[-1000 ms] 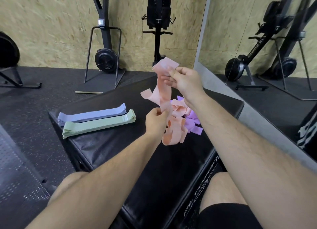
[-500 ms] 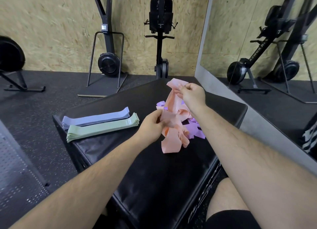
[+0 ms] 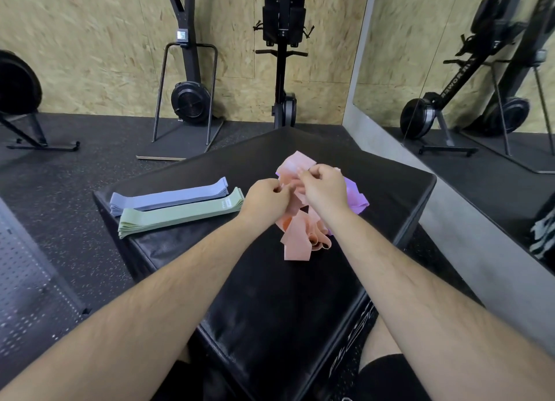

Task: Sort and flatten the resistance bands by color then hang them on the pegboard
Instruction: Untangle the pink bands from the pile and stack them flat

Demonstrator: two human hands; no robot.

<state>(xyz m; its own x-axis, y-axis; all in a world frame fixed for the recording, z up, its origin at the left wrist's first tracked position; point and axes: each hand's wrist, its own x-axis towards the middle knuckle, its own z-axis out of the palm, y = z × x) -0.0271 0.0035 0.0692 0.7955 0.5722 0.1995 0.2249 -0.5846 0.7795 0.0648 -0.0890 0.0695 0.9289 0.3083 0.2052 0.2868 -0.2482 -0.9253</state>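
Note:
A tangled heap of peach resistance bands (image 3: 295, 239) lies on the black padded box (image 3: 270, 310), with purple bands (image 3: 356, 197) partly hidden beneath it on the right. My left hand (image 3: 264, 197) and my right hand (image 3: 324, 187) hover close together over the heap, and each pinches part of a peach band (image 3: 292, 166) between fingers and thumb. To the left, a flattened stack of blue-grey bands (image 3: 168, 196) lies beside a flattened stack of green bands (image 3: 180, 214).
A perforated pegboard panel (image 3: 27, 286) stands at the lower left on the speckled floor. Fitness machines (image 3: 190, 97) line the chipboard wall behind the box. A mirror (image 3: 465, 70) fills the right side. My knees flank the box's near corner.
My right hand has come down from chest height with the peach band to just over the heap. My left hand has moved up beside it, so both now meet above the pile.

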